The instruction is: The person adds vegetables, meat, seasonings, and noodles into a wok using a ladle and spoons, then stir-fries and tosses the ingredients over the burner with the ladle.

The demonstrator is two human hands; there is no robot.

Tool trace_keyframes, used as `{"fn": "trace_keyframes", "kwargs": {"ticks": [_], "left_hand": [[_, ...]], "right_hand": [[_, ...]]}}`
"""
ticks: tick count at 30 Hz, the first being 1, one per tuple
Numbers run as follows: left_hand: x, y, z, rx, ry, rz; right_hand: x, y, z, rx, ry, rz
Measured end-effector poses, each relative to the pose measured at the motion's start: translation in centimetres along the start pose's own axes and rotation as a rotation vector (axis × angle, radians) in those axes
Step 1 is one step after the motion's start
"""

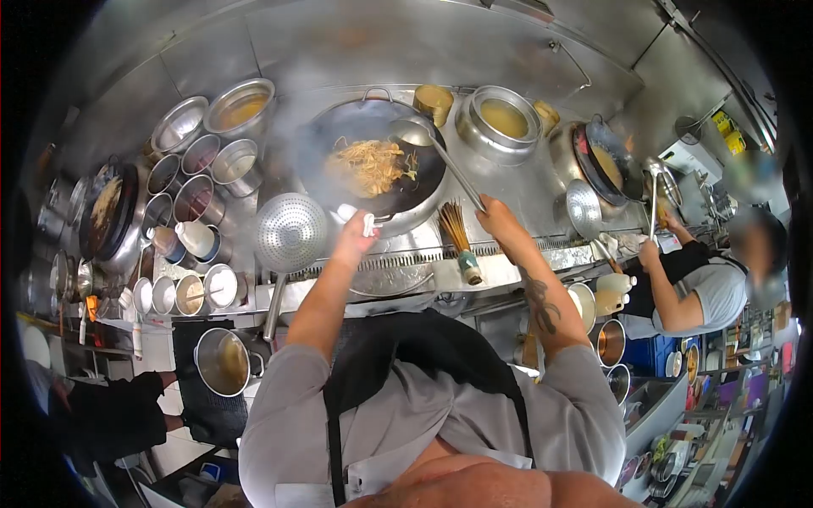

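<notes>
Noodles (373, 168) lie in a large steaming wok (318, 157) in front of me. My left hand (356, 235) is closed on a white cloth (357, 218) at the wok's near rim and handle. The long handle of a ladle (412, 132) is in my right hand (498, 217), and its bowl hangs over the right part of the wok, beside the noodles. Between my hands, a bamboo brush (461, 241) rests on the counter, right of the wok. Left of my left hand sits a perforated strainer (290, 233).
Metal pots of sauces (199, 199) and two bottles (196, 240) stand at left. A steel pot of yellowish liquid (504, 118) is behind right. Another person (703, 288) works at a second wok (603, 161) on the right. A pot (222, 362) is low at left.
</notes>
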State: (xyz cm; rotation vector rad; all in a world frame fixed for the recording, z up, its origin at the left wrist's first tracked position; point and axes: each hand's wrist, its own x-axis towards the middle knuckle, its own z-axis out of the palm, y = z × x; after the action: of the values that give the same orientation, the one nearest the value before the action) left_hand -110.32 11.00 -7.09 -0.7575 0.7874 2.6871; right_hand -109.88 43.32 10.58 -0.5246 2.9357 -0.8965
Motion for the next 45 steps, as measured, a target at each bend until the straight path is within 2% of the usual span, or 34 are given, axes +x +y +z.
{"fn": "trace_keyframes", "kwargs": {"ticks": [3, 5, 8, 11, 12, 15, 17, 19, 20, 22, 24, 25, 26, 27, 28, 29, 32, 33, 36, 38, 39, 41, 42, 43, 45], "left_hand": [[-4.2, 0.7, 3.3, -0.101, 0.105, -0.030], [-4.2, 0.8, 3.7, -0.075, 0.095, -0.036], [-1.8, 0.4, 1.2, -0.082, 0.076, -0.049], [-2.1, 1.0, 2.1, -0.087, 0.142, -0.096], [-2.3, 1.3, 2.3, -0.065, 0.125, -0.116], [-1.8, 1.5, 1.7, -0.009, 0.079, -0.156], [-3.6, 0.0, 1.4, -0.036, 0.114, -0.083], [-7.1, -0.6, 4.4, -0.047, 0.124, -0.032], [-9.8, -0.7, 6.1, -0.096, 0.116, -0.094], [-13.4, -1.2, 8.3, -0.085, 0.187, -0.082], [-11.1, -0.6, 7.4, -0.155, 0.196, -0.081], [-8.8, -0.2, 5.6, -0.206, 0.089, -0.051], [-9.3, -0.4, 5.4, -0.101, -0.082, 0.046], [-9.6, -0.7, 5.7, -0.102, 0.030, -0.020], [-14.2, -0.9, 8.0, -0.108, 0.164, -0.095], [-14.3, -1.2, 7.5, -0.093, 0.110, -0.134], [-12.2, -0.5, 6.9, -0.124, 0.139, -0.149], [-8.8, -1.1, 3.3, -0.195, 0.004, -0.103], [-9.5, -7.1, -1.6, -0.100, -0.009, -0.018], [-15.4, -9.0, 0.6, 0.041, 0.042, -0.030], [-15.6, -8.1, 2.0, 0.003, 0.062, -0.054], [-15.4, -6.5, 3.3, -0.091, 0.131, -0.107], [-13.4, -4.4, 3.7, -0.137, 0.077, -0.127], [-11.4, -2.2, 4.1, -0.181, 0.023, -0.149], [-10.1, -3.0, 2.8, -0.178, -0.006, -0.103]], "right_hand": [[4.4, -1.6, 3.2, 0.032, -0.009, 0.142], [10.0, 1.8, 9.9, 0.102, -0.011, 0.170], [9.9, -4.8, 12.0, 0.288, -0.179, 0.253], [6.2, -5.6, 11.9, 0.192, -0.257, -0.084], [5.1, -3.6, 11.9, 0.046, -0.256, -0.164], [1.8, 2.1, 7.0, -0.275, -0.254, -0.387], [0.0, -0.4, 0.8, -0.544, -0.164, -0.388], [-1.0, -3.8, -2.7, -0.618, -0.157, -0.372], [-1.8, -4.4, -3.1, -0.643, -0.159, -0.354], [-2.9, -3.5, -3.3, -0.430, -0.177, -0.404], [-3.6, -4.1, -4.6, -0.141, -0.267, -0.481], [-4.1, -5.9, -6.3, -0.065, -0.490, -0.323], [-4.6, -6.4, -7.5, -0.064, -0.552, -0.277], [-4.9, -6.8, -8.6, -0.066, -0.603, -0.233], [-5.1, -7.3, -9.2, -0.087, -0.681, -0.175], [-5.4, -7.9, -9.8, -0.112, -0.757, -0.117], [-2.4, -4.1, -5.7, -0.118, -0.650, -0.183], [-2.1, -3.1, -4.1, -0.107, -0.587, -0.190], [-2.0, -2.1, -2.2, -0.124, -0.438, -0.214], [-3.3, -3.1, -3.5, -0.215, -0.412, -0.231], [-3.0, -1.8, -3.4, -0.189, -0.405, -0.316], [-3.2, -4.1, -5.9, -0.105, -0.545, -0.101], [-3.1, -4.9, -6.5, -0.060, -0.622, 0.006], [-1.0, -0.1, -2.9, -0.115, -0.522, -0.219], [-0.3, 0.4, -0.6, -0.181, -0.461, -0.180]]}}
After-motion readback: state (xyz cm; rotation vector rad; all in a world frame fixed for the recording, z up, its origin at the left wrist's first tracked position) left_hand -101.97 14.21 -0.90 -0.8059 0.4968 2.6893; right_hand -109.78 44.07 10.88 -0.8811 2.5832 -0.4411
